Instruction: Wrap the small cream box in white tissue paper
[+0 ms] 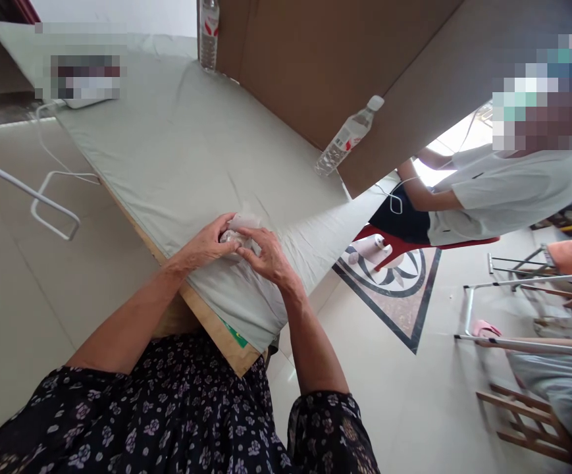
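Near the corner of a cloth-covered table [187,158], both hands close round a small whitish, partly see-through bundle [239,237], which looks like crumpled plastic or tissue. My left hand [211,240] wraps its left side, thumb on top. My right hand [266,253] grips the right side with thumb and fingers bent over it. The fingers hide much of the bundle, and its contents cannot be made out.
Clear bottles stand by a large brown cardboard panel [305,66], one at the back [209,39] and one nearer [347,138]. A blurred white item [91,92] with a cable lies back left. A person in white [513,191] sits at the right.
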### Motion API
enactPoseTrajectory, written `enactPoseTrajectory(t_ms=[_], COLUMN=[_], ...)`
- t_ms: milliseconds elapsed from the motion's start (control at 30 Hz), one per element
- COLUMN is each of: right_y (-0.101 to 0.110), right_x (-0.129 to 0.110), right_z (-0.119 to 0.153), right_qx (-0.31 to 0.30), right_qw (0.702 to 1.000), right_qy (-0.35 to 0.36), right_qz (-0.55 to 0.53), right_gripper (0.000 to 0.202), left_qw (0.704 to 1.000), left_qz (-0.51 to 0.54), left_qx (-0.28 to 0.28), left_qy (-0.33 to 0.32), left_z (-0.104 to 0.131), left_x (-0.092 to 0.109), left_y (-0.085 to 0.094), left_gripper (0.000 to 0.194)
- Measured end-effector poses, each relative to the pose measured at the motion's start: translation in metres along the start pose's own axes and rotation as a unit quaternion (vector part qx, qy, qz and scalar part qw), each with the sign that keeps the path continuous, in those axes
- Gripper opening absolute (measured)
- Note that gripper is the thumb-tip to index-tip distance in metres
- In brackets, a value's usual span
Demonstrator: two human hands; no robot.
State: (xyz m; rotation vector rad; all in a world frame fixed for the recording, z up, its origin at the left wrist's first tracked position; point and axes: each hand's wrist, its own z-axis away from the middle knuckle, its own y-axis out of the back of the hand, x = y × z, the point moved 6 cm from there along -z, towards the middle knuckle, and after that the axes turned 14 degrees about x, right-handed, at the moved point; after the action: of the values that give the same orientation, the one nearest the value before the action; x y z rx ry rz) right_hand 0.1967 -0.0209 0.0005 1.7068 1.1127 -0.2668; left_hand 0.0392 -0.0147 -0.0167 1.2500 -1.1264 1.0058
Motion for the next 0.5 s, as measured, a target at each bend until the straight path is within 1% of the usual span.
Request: enactPoseTrajectory(t_ms=[100, 200, 267, 333, 367, 433, 500], right_y=[0.000, 0.002, 0.005, 0.009, 0.011, 0.014, 0.010], right_x=[-0.002, -0.009, -0.011, -0.010, -0.007, 0.002, 0.012], right_z=[0.003, 0.008, 0.011, 0.012, 0.012, 0.012, 0.011], right_qx=[0.021, 0.055, 0.066, 0.078, 0.087, 0.095, 0.070], right_qw=[1.000, 0.996, 0.993, 0.992, 0.991, 0.994, 0.996], right_qy=[-0.009, -0.007, -0.003, -0.003, -0.008, -0.025, -0.046], right_qz=[0.015, 0.063, 0.094, 0.103, 0.096, 0.054, -0.009], right_gripper=[0.036, 0.030, 0.030, 0.034, 0.041, 0.069, 0.098], left_qw=[1.000, 1.000, 1.000, 1.000, 1.000, 1.000, 1.000], left_qz=[0.011, -0.003, -0.004, 0.005, 0.009, 0.012, 0.010], left_qx=[-0.003, 0.006, 0.014, 0.014, 0.012, 0.011, 0.012], left_qy=[-0.007, -0.008, -0.003, 0.003, 0.006, 0.011, 0.014], left_z=[0.001, 0.002, 0.002, 0.001, 0.001, 0.000, 0.000], left_x=[0.007, 0.012, 0.013, 0.012, 0.011, 0.010, 0.009], left_y=[-0.002, -0.002, -0.002, -0.002, -0.003, -0.003, -0.002], left_gripper=[0.069, 0.055, 0.050, 0.047, 0.047, 0.048, 0.050])
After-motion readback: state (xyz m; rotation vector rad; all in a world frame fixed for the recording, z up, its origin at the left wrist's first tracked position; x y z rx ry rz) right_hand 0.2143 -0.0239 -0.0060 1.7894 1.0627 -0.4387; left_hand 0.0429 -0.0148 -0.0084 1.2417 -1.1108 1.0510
